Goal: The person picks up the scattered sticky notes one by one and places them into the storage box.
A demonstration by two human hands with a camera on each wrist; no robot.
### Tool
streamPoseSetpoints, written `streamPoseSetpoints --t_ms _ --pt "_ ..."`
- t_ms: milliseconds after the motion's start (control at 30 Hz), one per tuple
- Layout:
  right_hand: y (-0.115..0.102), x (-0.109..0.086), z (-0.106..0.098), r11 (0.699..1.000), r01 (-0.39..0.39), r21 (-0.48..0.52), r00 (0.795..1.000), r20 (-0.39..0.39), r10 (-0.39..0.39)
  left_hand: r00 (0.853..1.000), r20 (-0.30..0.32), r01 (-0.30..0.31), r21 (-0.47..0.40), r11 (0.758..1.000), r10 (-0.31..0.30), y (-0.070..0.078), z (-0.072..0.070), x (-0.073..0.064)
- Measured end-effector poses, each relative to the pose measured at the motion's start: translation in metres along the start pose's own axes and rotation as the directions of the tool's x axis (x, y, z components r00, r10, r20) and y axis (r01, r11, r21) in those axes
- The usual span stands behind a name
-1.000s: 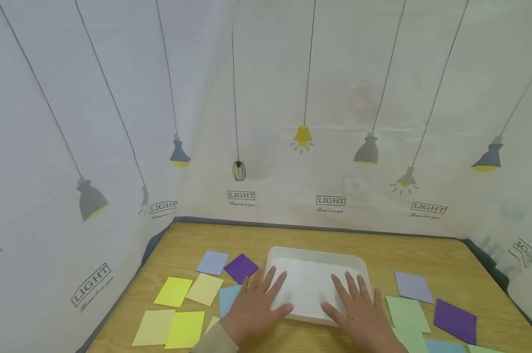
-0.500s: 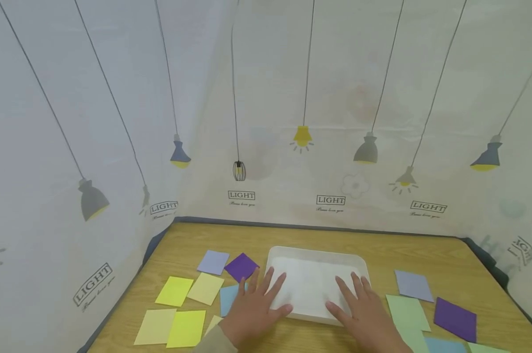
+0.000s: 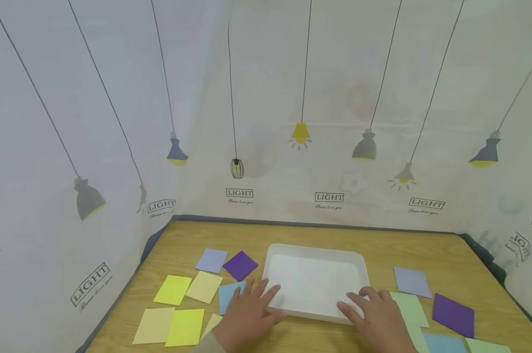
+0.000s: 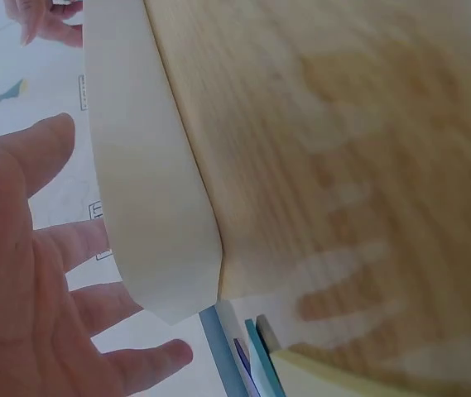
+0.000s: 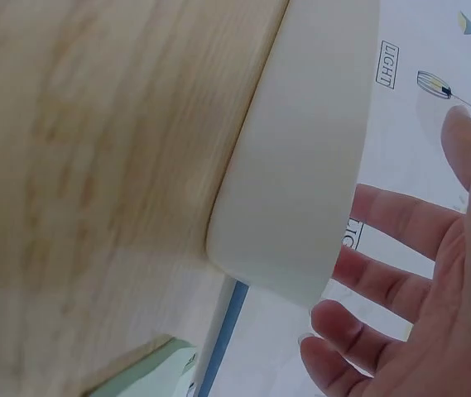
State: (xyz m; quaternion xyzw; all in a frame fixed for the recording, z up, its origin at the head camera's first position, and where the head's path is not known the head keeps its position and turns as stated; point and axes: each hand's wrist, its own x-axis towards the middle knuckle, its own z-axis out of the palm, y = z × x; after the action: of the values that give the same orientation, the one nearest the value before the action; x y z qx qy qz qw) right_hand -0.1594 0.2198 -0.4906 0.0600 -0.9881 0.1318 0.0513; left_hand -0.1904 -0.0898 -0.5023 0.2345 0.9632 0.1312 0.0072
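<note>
A white rectangular tray [image 3: 314,279] lies on the wooden table, nothing in it. My left hand [image 3: 247,314] is at its near left corner, fingers spread and the index finger over the rim. On the other side my right hand [image 3: 378,314] hovers by the near right corner, fingers loosely bent. In the left wrist view the left hand [image 4: 45,281] is spread alongside the tray's outer wall [image 4: 140,157], some fingertips behind it. The right wrist view shows the right hand's fingers [image 5: 384,281] behind the upper edge of the tray wall [image 5: 293,157], with the thumb apart from it.
Left of the tray lie square paper notes: lilac [image 3: 212,260], purple [image 3: 241,265], bright yellow [image 3: 185,327], pale yellow [image 3: 153,325] and blue [image 3: 227,295]. To its right are lilac [image 3: 413,282], purple [image 3: 453,315], green [image 3: 413,308] and blue [image 3: 444,343] notes. A lamp-printed curtain [image 3: 266,98] surrounds the table.
Both hands have drawn back toward the tray's near corners, the right one also to the right, and its fingers are now more bent. Tray and notes stay in place.
</note>
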Motion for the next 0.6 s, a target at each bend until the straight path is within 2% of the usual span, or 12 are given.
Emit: streamPoseSetpoints --t_ms 100,267,433,600 --pt "0.003 -0.002 0.000 1.000 -0.005 0.008 1.000 0.020 0.005 0.997 -0.067 -0.045 0.035 0.998 0.048 -0.002 0.002 0.000" --pt "0.011 -0.005 0.004 1.000 -0.006 -0.001 1.000 0.026 0.006 0.969 -0.207 -0.125 0.044 0.991 0.131 -0.006 0.005 0.000" --pt "0.019 -0.008 0.008 0.999 -0.019 0.033 0.999 0.051 0.017 0.970 -0.208 -0.131 -0.012 0.991 0.126 -0.008 0.006 0.000" --pt "0.026 -0.010 0.010 0.990 0.058 0.126 0.996 0.055 -0.065 0.984 -0.157 -0.104 -0.090 0.990 0.089 -0.010 0.004 0.002"
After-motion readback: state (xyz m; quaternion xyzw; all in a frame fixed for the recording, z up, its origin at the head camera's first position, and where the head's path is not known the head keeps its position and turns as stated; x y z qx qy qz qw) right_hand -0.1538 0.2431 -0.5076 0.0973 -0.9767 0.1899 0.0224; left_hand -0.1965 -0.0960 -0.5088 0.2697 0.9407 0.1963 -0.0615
